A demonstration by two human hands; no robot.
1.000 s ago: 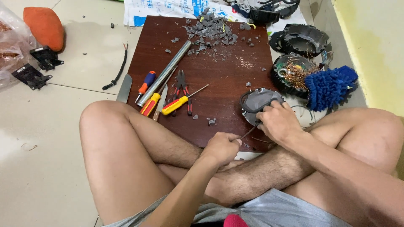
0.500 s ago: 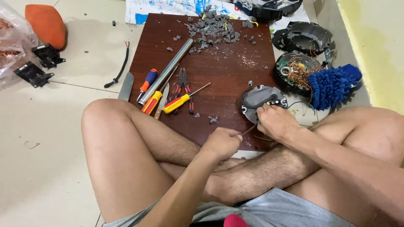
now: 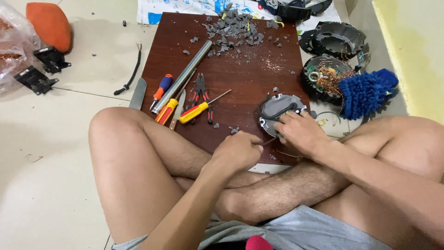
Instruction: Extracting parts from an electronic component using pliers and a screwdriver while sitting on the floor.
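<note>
Right hand (image 3: 300, 133) clamps the grey round casing (image 3: 279, 111); left hand (image 3: 238, 152), at its seven o'clock, fists a mostly hidden thin tool (image 3: 269, 141).

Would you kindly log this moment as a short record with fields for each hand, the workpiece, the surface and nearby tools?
Left hand: closed around a thin tool, tip at the disc's edge
Right hand: pressing on the disc
Workpiece: round grey metal disc
Surface: dark wooden board on the floor
Nearby tools: yellow-handled screwdriver, pliers, metal tube
Debris: grey fragments
</note>
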